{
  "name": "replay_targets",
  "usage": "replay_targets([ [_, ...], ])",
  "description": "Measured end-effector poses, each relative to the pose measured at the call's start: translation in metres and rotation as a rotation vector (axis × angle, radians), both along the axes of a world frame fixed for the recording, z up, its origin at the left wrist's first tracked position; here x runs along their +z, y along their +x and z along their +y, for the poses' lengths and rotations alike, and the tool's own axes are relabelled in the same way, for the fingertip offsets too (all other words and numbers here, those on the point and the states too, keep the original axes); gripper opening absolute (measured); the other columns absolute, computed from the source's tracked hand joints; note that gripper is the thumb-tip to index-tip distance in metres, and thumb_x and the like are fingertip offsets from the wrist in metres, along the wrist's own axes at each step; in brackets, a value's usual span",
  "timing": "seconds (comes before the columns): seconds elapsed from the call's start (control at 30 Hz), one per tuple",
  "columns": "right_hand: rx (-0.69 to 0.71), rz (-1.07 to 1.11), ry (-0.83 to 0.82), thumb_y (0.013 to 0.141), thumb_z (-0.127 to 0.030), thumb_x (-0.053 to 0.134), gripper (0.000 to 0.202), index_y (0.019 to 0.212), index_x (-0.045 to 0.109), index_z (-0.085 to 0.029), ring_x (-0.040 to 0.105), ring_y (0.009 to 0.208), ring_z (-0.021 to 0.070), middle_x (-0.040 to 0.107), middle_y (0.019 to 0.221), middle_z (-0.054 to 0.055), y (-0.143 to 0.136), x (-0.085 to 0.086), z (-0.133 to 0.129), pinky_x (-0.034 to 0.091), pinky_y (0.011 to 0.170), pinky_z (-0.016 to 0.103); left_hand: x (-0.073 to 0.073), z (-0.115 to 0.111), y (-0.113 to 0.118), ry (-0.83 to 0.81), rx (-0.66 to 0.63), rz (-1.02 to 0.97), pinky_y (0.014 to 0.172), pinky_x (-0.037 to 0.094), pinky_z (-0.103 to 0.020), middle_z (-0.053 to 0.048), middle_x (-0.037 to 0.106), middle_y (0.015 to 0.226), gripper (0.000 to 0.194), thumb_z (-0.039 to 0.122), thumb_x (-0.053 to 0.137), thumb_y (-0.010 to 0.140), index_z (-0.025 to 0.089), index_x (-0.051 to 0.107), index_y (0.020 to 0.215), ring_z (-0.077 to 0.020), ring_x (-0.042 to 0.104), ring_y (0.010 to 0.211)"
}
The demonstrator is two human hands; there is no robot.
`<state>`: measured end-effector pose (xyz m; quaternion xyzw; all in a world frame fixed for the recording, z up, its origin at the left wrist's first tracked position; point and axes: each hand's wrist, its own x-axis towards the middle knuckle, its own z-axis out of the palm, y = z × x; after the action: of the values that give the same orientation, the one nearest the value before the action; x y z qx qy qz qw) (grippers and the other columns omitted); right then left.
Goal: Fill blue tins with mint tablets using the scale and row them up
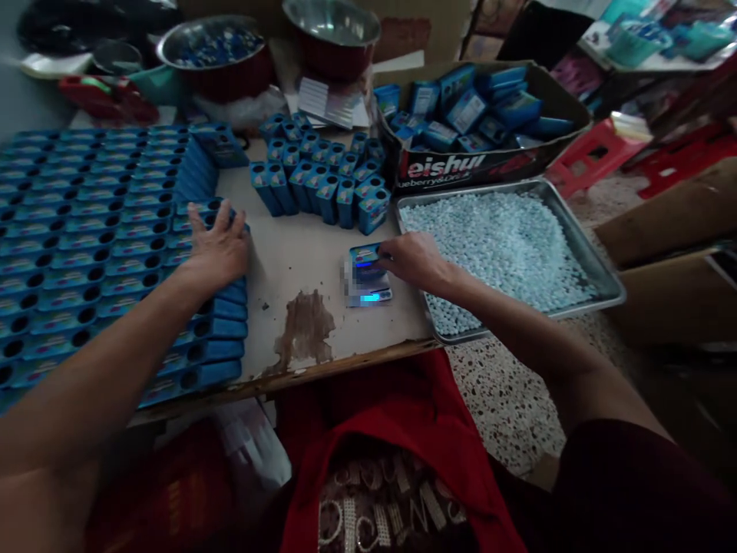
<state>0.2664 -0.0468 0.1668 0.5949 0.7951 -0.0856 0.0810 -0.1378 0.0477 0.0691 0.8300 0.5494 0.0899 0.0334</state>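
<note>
My left hand (219, 247) lies palm down over the right edge of tightly packed rows of small blue boxes (123, 247). Its fingers are spread, and the fingertips touch the box tops there. Each box has a dark round hole in its top. My right hand (415, 261) is closed, with its fingertips together at the hole of a single blue box (364, 252) on a small scale (368, 290) with a lit blue display. Whatever is between those fingertips is hidden. Beneath my right forearm is a metal tray (616, 296) of pale blue pellets (507, 238).
Several more blue boxes (325, 188) stand loosely grouped farther back. A cardboard carton (489, 170) behind the tray holds more blue packs. At the back are two metal bowls (216, 50), (334, 27). A red stool (593, 157) stands right of the carton. The table's front edge (368, 357) is worn.
</note>
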Motion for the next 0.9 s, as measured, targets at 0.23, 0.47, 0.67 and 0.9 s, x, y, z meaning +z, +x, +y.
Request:
replay_targets([
  [0.23,-0.040,0.019,0.029,0.111,-0.040,0.074,0.036,0.144,0.084,-0.026,0.077,0.124,0.0383,0.088,0.125,0.011,0.098,0.018,0.009,0.055,0.103,0.048,0.002,0.016,0.009,0.023,0.035,0.140,0.139,-0.003,-0.087,-0.004,0.052,0.186,0.041,0.062,0.062,0.090,0.032,0.082,0.110,-0.0506,0.017,0.183],
  [0.47,0.251,0.078,-0.130,0.101,-0.030,0.074,0.074,0.173,0.059,-0.023,0.057,0.159,0.0382,0.061,0.177,0.016,0.154,-0.055,0.023,0.045,0.128,0.052,0.011,0.042,0.099,0.053,-0.070,0.152,0.130,0.015,-0.099,-0.019,0.073,0.148,0.043,0.054,0.101,0.086,0.018,0.080,0.098,-0.0582,0.045,0.161],
  [0.67,0.308,0.007,-0.022,0.116,-0.046,0.053,0.053,0.158,0.071,-0.020,0.063,0.138,0.0415,0.068,0.158,0.020,0.131,-0.062,0.015,0.049,0.113,0.051,-0.031,0.036,0.126,-0.044,0.097,-0.124,0.132,0.039,-0.080,-0.014,0.077,0.129,0.034,0.036,0.089,0.096,0.018,0.082,0.124,-0.0449,0.065,0.137],
  [0.9,0.315,-0.099,-0.085,0.107,-0.029,0.067,0.026,0.126,0.084,-0.024,0.070,0.124,0.0341,0.080,0.132,0.013,0.158,-0.044,0.007,0.051,0.096,0.040,-0.088,0.007,0.122,0.027,0.309,-0.523,0.130,0.050,-0.058,-0.017,0.077,0.143,0.039,0.043,0.072,0.101,0.022,0.077,0.134,-0.0384,0.069,0.143],
])
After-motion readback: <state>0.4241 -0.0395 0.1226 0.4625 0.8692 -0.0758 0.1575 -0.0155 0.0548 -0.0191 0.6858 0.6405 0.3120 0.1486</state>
